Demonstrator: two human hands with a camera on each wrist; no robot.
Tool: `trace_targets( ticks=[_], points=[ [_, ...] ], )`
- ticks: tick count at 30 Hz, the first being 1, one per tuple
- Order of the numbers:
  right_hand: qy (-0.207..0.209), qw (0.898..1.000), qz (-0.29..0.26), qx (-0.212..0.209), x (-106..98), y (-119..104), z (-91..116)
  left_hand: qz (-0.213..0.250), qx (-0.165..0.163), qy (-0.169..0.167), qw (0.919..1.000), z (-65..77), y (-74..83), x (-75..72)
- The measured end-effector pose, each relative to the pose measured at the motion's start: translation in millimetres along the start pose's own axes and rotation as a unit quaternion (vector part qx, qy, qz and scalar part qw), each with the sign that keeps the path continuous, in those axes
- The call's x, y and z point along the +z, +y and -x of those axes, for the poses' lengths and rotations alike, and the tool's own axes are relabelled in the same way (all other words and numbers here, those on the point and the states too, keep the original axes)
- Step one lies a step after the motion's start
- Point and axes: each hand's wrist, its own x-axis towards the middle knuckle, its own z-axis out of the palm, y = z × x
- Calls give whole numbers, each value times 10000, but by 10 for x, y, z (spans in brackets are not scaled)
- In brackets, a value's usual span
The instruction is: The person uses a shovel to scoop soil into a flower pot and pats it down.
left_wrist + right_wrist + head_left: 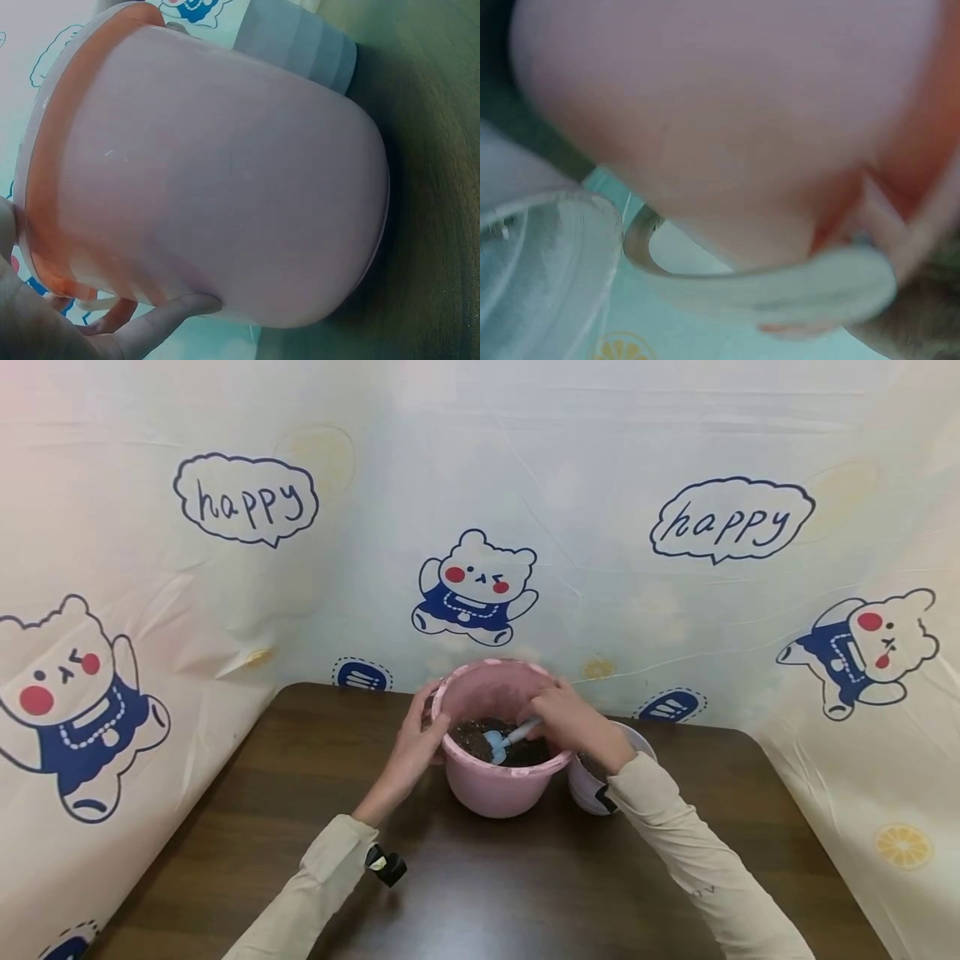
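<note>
A pink bucket (498, 789) with dark soil (474, 739) inside stands on the brown table (360, 735). My left hand (412, 743) grips its left side at the rim; in the left wrist view the thumb presses on the wall of the bucket (225, 172). Over the bucket's right rim reaches my right hand (573, 720), holding the pale handle of a small light-blue trowel (497, 745). The trowel's blade rests on the soil. The right wrist view is blurred and does not show the trowel.
Close against the bucket's right side stands a smaller whitish pot (587, 789), partly behind my right forearm, with soil in it. A pale bucket handle (765, 289) hangs beside the bucket in the right wrist view. A printed cloth (360, 568) hangs behind the table.
</note>
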Motion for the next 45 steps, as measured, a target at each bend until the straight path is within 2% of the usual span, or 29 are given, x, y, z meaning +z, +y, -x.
trace_targets(
  ticks=[4,7,13,17,20,25,32,36,41,45],
  points=[
    [-106,9981,578,186,51,-70,-40,-22,3,1,10000,-4,-17,8],
    [22,9989,447,160,69,-71,-51,-72,1,6,10000,-14,-18,16],
    [379,9987,247,-247,35,-60,-60,-50,21,-2,10000,-14,-23,0],
    [625,9961,-160,-609,29,-12,-31,-34,60,13,10000,-2,-24,7],
    [678,9934,-635,-667,18,42,25,-37,95,46,9999,4,-28,12],
    [719,9886,-1254,-413,-26,122,127,-40,138,17,9999,2,-33,16],
    [735,9859,-1497,-146,-37,183,189,-27,127,61,9999,9,-38,9],
    [1044,9816,-1585,-193,-33,220,221,-83,145,40,9999,15,-37,0],
    [1651,9738,-1496,-448,-25,271,274,-155,167,30,9997,17,-31,-5],
    [1922,9689,-1517,-354,-46,262,336,-163,119,5,9998,18,-24,0]
  ],
)
